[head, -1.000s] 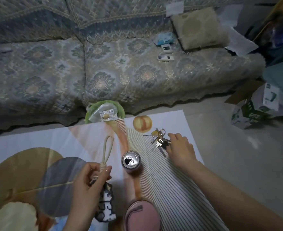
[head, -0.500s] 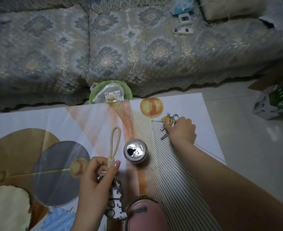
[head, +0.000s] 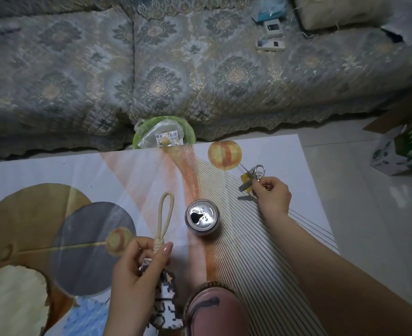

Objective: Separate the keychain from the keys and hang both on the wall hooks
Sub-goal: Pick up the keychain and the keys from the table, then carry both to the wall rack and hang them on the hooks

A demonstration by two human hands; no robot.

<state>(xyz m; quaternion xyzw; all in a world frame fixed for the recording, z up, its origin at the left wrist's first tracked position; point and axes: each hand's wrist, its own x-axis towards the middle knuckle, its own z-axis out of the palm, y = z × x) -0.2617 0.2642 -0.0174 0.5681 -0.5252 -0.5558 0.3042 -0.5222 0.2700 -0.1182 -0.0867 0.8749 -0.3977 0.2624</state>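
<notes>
My left hand (head: 137, 275) pinches the keychain (head: 166, 304), a black-and-white pixel-bead charm that hangs below my fingers, with its beige cord loop (head: 164, 214) pointing away over the mat. My right hand (head: 271, 195) is closed around the bunch of keys (head: 248, 183) near the mat's far right; a silver clasp and a yellow-headed key stick out past my fingers. The keys look lifted slightly off the mat. Keychain and keys are apart. No wall hooks are in view.
An opened drink can (head: 202, 218) stands on the printed mat (head: 54, 180) between my hands. A pink slipper (head: 214, 309) is at the bottom. A patterned sofa (head: 175, 69) runs along the far side, a green bag (head: 163, 137) at its foot. A cardboard box (head: 403, 154) sits right.
My right hand reached the keys and closed on them, raising them a little. My left hand kept its hold on the keychain. The camera tilted further down.
</notes>
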